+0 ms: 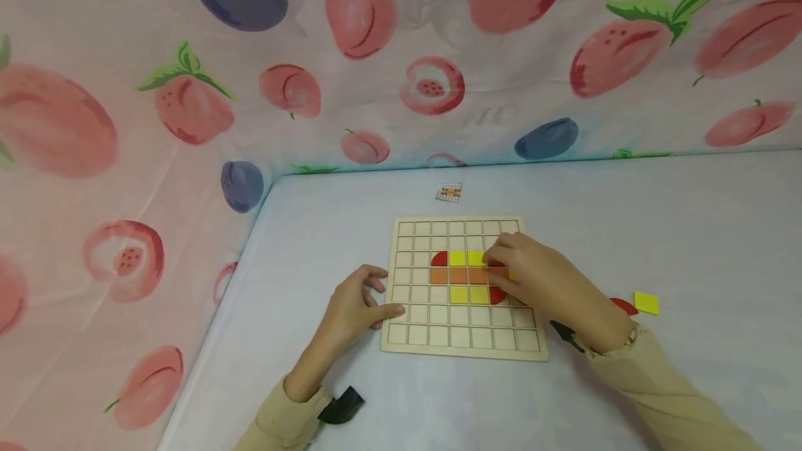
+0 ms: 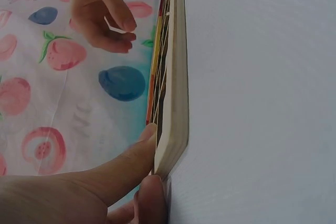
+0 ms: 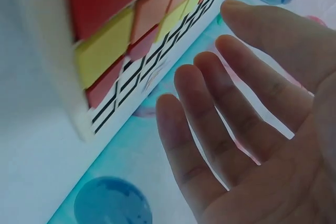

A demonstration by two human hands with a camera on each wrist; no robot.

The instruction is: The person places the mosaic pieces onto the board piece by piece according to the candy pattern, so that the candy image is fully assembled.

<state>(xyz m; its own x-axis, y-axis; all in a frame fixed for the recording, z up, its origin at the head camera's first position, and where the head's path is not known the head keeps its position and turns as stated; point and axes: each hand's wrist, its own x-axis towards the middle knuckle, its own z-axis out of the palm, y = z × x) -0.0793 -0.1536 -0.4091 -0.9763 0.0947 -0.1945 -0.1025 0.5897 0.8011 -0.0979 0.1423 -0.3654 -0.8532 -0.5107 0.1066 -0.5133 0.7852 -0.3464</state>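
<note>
Pale wooden grid board (image 1: 460, 336) lying flat on the white counter (image 1: 626, 228), set in from both the left and back edges. Across the grid, a row of orange squares (image 1: 458, 275), with yellow squares (image 1: 475, 257) along both sides and red pieces (image 1: 440, 258) at the ends, one rounded. Left hand (image 1: 352, 300) pinching the left edge of the board, thumb on the upper face. Right hand (image 1: 532, 271) raised above the right side of the board, fingers spread and slightly bent, thumb apart, hiding part of the pattern. Toward the counter's back edge, a small patterned card (image 1: 449, 192). To the board's right, beside the right wrist, a loose yellow square (image 1: 646, 303) next to a partly hidden red piece (image 1: 623, 305). Beyond the back edge, fruit-print fabric (image 1: 432, 33)
</note>
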